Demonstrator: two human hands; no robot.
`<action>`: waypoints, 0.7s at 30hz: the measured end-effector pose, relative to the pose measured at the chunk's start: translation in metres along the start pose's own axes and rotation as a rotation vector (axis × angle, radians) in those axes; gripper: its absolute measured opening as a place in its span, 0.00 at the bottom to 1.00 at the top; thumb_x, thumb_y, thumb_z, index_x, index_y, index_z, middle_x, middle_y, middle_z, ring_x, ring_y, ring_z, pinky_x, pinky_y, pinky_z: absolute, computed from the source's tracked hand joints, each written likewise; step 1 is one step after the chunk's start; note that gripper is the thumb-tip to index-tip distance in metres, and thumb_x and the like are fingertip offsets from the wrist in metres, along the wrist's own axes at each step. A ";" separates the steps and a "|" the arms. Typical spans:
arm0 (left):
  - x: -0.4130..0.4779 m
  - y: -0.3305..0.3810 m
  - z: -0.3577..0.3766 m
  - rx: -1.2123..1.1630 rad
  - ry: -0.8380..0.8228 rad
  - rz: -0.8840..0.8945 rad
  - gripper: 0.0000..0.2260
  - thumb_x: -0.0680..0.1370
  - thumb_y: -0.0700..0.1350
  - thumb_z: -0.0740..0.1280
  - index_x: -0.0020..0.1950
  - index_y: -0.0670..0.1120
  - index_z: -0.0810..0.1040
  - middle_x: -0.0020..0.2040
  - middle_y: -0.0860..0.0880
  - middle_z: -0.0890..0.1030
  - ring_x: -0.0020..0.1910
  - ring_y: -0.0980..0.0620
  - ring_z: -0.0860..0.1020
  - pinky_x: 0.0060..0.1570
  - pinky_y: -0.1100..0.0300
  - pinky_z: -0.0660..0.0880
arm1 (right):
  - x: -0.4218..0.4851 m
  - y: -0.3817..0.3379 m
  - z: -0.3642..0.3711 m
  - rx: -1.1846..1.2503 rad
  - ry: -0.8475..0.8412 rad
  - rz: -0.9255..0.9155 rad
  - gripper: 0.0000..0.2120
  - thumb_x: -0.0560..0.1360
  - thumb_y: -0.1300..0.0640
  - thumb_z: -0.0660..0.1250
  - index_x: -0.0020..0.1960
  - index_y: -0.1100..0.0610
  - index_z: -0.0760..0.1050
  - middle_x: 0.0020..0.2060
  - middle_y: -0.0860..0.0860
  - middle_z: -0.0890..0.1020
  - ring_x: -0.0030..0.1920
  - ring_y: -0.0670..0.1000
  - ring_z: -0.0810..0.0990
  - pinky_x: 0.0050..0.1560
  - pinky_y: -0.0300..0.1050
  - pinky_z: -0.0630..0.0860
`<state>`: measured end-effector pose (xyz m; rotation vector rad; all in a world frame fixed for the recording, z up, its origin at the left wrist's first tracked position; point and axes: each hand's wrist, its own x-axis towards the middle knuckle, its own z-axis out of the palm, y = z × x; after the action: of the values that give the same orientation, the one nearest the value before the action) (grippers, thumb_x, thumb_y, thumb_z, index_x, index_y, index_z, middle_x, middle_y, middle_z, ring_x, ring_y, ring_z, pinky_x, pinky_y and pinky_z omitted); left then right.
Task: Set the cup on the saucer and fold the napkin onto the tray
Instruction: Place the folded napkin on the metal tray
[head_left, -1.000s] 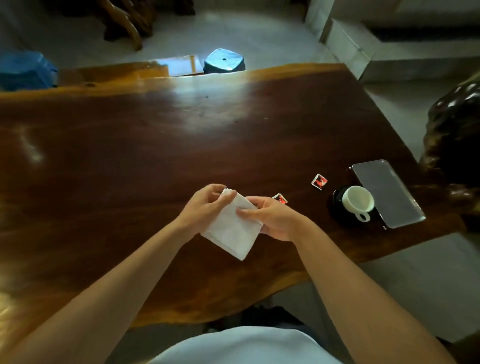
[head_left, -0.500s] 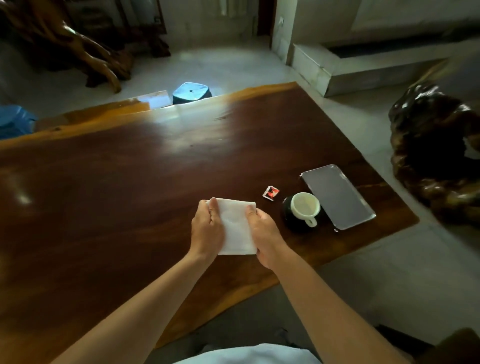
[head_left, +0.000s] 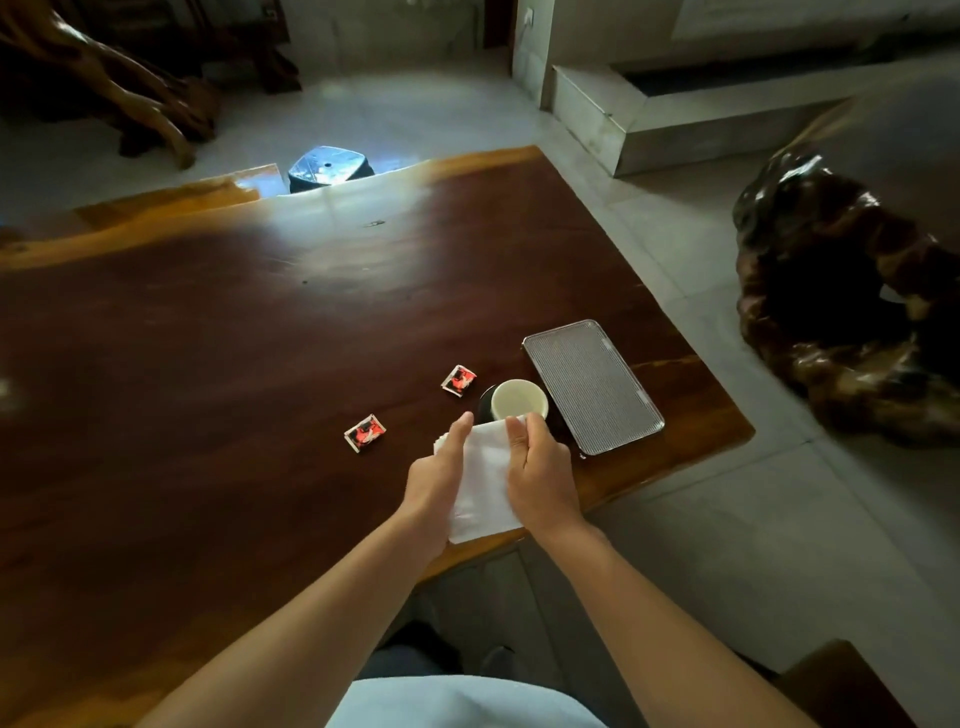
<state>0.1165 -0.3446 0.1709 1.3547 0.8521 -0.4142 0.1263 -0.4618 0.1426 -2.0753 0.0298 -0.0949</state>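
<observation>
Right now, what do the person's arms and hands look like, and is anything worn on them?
Both forearms are bare: no sleeves, watch, bracelets or gloves show. The left hand and right hand show no rings on the visible fingers. A light, pale garment covers the torso.

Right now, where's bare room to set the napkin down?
The tray is bare. The table left of both packets is open. It's crowded between the cup on its saucer and both hands holding the napkin.
</observation>
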 end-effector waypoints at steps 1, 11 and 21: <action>0.002 0.000 0.003 -0.001 0.013 0.001 0.23 0.74 0.68 0.67 0.51 0.48 0.75 0.51 0.45 0.82 0.49 0.44 0.82 0.46 0.51 0.81 | 0.004 0.003 -0.001 -0.012 -0.014 -0.016 0.13 0.85 0.52 0.57 0.44 0.58 0.69 0.33 0.48 0.75 0.34 0.50 0.76 0.35 0.42 0.68; 0.050 0.016 0.040 -0.077 -0.056 0.316 0.15 0.80 0.58 0.63 0.52 0.47 0.80 0.48 0.44 0.83 0.42 0.49 0.83 0.39 0.54 0.82 | 0.058 0.023 -0.015 -0.141 -0.064 0.079 0.09 0.85 0.47 0.51 0.54 0.49 0.67 0.40 0.41 0.75 0.38 0.43 0.80 0.32 0.30 0.77; 0.138 0.063 0.073 0.293 0.132 0.534 0.21 0.85 0.56 0.52 0.49 0.47 0.82 0.35 0.51 0.80 0.34 0.54 0.78 0.31 0.67 0.70 | 0.149 0.032 -0.001 -0.173 0.054 0.191 0.11 0.85 0.51 0.55 0.46 0.54 0.68 0.32 0.44 0.74 0.30 0.42 0.74 0.28 0.33 0.68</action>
<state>0.2719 -0.3730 0.1110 1.8288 0.5146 -0.0302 0.2755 -0.4873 0.1234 -2.2305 0.2779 -0.0319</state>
